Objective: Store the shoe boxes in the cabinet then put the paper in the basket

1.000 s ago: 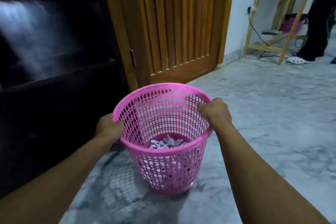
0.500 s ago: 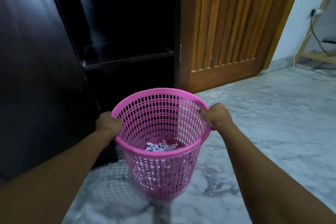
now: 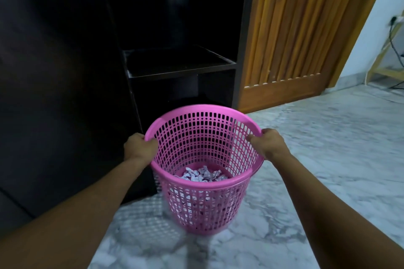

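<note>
A pink perforated plastic basket hangs upright just above the marble floor, held by its rim on both sides. My left hand grips the rim's left edge and my right hand grips the right edge. Crumpled white paper lies at the bottom of the basket. Directly behind the basket stands a dark cabinet with an open compartment and one shelf; its inside is too dark to show any shoe boxes.
A dark cabinet door or panel fills the left side. To the right is a slatted wooden door. Grey marble floor stretches right and front. A light wooden frame and cables sit at the far right.
The view has swung left from the wooden door to the open dark cabinet. Both hands kept their hold on the basket, which now sits in front of the cabinet's lower shelf.
</note>
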